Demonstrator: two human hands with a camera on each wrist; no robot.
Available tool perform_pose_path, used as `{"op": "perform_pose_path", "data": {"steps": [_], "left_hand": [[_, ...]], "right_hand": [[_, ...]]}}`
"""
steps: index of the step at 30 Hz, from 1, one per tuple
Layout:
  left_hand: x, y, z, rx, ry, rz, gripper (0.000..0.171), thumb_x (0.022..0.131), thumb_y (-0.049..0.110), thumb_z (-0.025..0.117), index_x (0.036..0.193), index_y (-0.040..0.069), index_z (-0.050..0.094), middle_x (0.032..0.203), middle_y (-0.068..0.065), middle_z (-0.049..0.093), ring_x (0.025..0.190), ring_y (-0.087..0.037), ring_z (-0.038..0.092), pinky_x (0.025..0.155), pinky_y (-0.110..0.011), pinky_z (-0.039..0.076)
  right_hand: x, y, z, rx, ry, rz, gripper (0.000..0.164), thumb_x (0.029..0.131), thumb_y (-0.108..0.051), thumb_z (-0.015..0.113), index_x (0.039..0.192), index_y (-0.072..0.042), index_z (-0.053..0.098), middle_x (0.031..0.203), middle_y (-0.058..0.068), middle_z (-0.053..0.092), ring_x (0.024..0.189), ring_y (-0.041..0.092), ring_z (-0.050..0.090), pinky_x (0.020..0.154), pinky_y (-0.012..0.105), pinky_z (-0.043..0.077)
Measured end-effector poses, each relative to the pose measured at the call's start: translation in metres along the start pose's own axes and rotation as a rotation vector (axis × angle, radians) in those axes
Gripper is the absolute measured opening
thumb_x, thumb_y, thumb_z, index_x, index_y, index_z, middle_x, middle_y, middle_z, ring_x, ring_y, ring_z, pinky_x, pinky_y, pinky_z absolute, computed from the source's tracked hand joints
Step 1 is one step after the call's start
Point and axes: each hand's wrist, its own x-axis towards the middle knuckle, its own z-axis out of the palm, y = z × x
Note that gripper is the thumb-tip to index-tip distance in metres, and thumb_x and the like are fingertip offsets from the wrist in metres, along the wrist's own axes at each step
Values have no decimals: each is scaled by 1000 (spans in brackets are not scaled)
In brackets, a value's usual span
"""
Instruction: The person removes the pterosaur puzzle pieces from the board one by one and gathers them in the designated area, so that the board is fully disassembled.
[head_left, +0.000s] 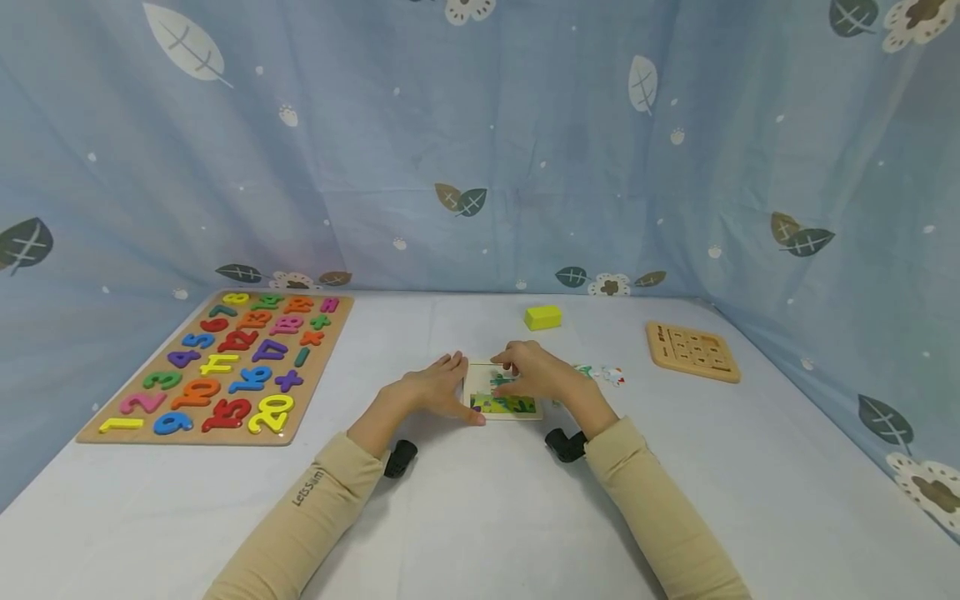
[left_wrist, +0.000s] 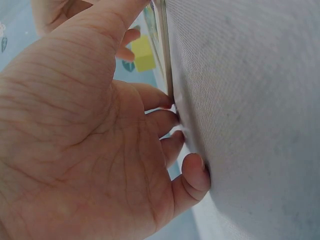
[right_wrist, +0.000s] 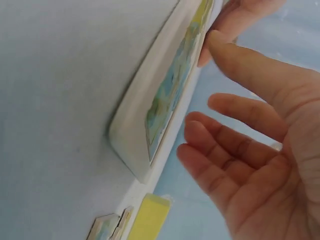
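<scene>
A small framed picture puzzle (head_left: pixel 504 406) with a green and blue scene lies flat on the white table in front of me. My left hand (head_left: pixel 438 388) rests at its left side, fingers extended and thumb by the near corner. In the left wrist view, fingertips touch the table and the frame's edge (left_wrist: pixel 167 65). Above the puzzle hovers my right hand (head_left: pixel 542 372), its fingers loosely bent. Nothing shows between thumb and fingers in the right wrist view, where the puzzle's picture (right_wrist: pixel 172 95) fills the frame. Loose puzzle pieces (head_left: pixel 611 376) lie right of it, partly behind my right wrist.
A yellow-green block (head_left: pixel 543 317) stands beyond the puzzle. On the left lies a large number board (head_left: pixel 298 400) with colourful digits. A small wooden board (head_left: pixel 678 362) with pegs or carved marks lies at the right. A blue patterned curtain (head_left: pixel 525 150) hangs behind the table.
</scene>
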Motion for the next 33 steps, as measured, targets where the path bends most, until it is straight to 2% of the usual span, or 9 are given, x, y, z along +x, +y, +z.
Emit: {"op": "perform_pose_path", "data": {"steps": [5, 12, 16, 23, 33], "left_hand": [[-1, -1, -1, -2, 1, -3, 110, 81, 63, 64, 155, 5, 6, 163, -11, 1, 151, -29, 3, 109, -67, 21], [-1, -3, 0, -19, 5, 2, 111, 81, 63, 64, 155, 5, 5, 163, -12, 1, 151, -29, 3, 111, -65, 21], [0, -3, -1, -36, 6, 6, 111, 81, 62, 65, 155, 5, 5, 163, -12, 0, 151, -29, 2, 112, -63, 20], [0, -3, 0, -36, 6, 11, 111, 81, 62, 65, 155, 4, 5, 163, -12, 0, 151, -29, 2, 112, -64, 20], [0, -1, -1, -28, -2, 4, 110, 81, 62, 64, 155, 6, 5, 163, -11, 0, 151, -28, 2, 110, -67, 20]], "right_hand": [[1, 0, 2, 5, -14, 4, 53, 85, -24, 75, 130, 0, 60, 100, 9, 61, 84, 16, 54, 70, 26, 48], [2, -3, 3, -63, -89, -56, 42, 91, -21, 67, 129, -3, 61, 104, 9, 57, 88, 16, 53, 80, 31, 48], [3, -4, 4, -99, -107, -61, 39, 93, -20, 65, 129, -5, 62, 99, 8, 56, 82, 15, 47, 75, 30, 43], [5, -5, 7, -78, -88, -20, 29, 91, -19, 66, 118, -8, 65, 100, 6, 55, 86, 15, 49, 82, 32, 45], [0, -4, 7, -35, -30, -5, 29, 89, -21, 70, 114, -9, 63, 99, 7, 56, 87, 17, 52, 79, 33, 47]]}}
